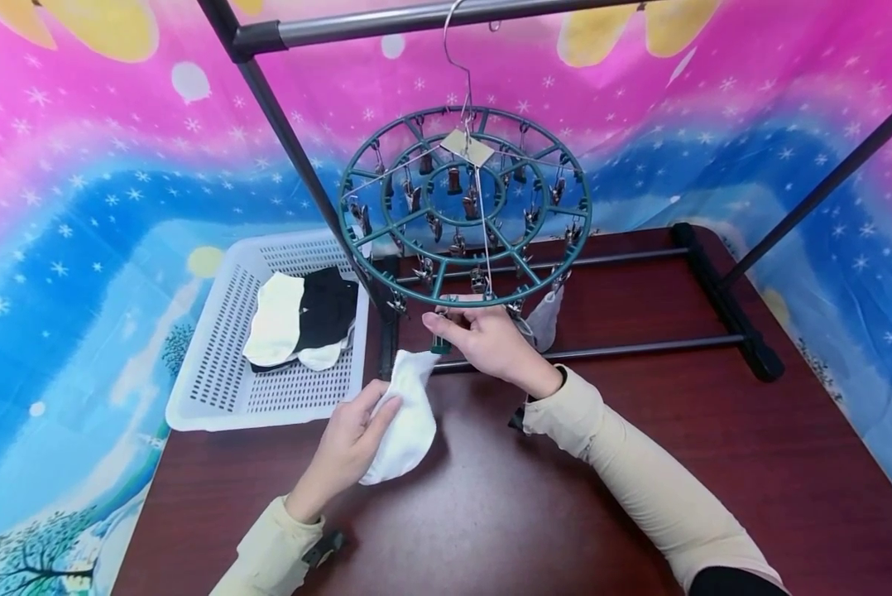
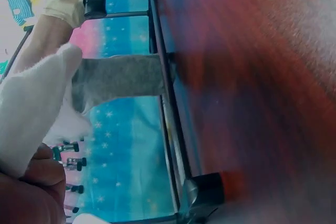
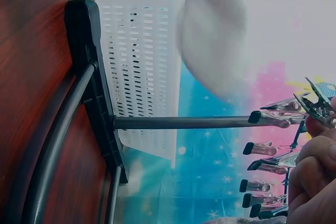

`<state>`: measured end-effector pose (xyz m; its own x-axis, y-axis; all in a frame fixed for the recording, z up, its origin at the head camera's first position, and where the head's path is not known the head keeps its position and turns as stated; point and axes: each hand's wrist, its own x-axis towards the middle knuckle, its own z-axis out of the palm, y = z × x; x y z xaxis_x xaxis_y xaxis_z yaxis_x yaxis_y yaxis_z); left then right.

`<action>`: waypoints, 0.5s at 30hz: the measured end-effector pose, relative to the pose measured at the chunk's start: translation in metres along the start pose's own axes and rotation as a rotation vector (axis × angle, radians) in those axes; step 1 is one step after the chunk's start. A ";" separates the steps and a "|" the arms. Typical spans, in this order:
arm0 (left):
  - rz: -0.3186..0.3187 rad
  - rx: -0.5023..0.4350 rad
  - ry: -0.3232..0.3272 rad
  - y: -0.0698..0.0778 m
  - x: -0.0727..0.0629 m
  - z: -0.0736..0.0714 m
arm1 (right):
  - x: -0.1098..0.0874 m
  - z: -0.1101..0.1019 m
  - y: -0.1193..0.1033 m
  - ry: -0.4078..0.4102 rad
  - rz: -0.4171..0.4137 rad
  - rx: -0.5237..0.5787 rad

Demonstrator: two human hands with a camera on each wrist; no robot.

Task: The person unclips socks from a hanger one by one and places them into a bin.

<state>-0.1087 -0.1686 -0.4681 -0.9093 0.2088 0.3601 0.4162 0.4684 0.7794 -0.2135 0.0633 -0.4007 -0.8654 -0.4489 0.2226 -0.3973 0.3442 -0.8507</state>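
Note:
My left hand [image 1: 352, 439] grips a white sock [image 1: 409, 418], its upper end close below the front rim of a round green clip hanger [image 1: 397, 290]. At that rim my right hand [image 1: 486, 335] pinches a clip [image 1: 440, 341]; in the right wrist view the clip [image 3: 317, 106] stands at the fingertips. The left wrist view has the white sock [image 2: 37, 103] large beside the curled fingers. A grey sock [image 1: 544, 319] hangs from the hanger just beyond my right hand, and shows full length as the grey sock [image 2: 121, 80] in the left wrist view.
A white perforated basket [image 1: 208, 348] at the left holds folded white and black socks [image 1: 327, 306]. The hanger hooks over the top bar [image 1: 386, 22] of a dark metal rack, whose feet [image 1: 759, 356] stand on the reddish-brown table [image 1: 476, 513]. Several other clips dangle from the rings.

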 end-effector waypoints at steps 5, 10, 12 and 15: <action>0.029 0.025 0.037 0.004 0.003 -0.012 | 0.003 0.001 0.002 0.001 0.006 0.002; 0.017 0.007 0.117 0.005 0.010 -0.027 | 0.003 0.000 0.004 -0.001 0.018 -0.027; 0.015 -0.050 0.134 0.005 0.013 -0.034 | 0.003 -0.001 0.004 -0.008 0.015 -0.044; 0.054 -0.111 0.154 0.004 0.018 -0.046 | 0.002 -0.002 0.004 -0.013 0.017 -0.064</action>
<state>-0.1233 -0.2021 -0.4347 -0.8776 0.0929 0.4704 0.4700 0.3609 0.8055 -0.2180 0.0656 -0.4029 -0.8683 -0.4531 0.2020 -0.4019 0.4039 -0.8218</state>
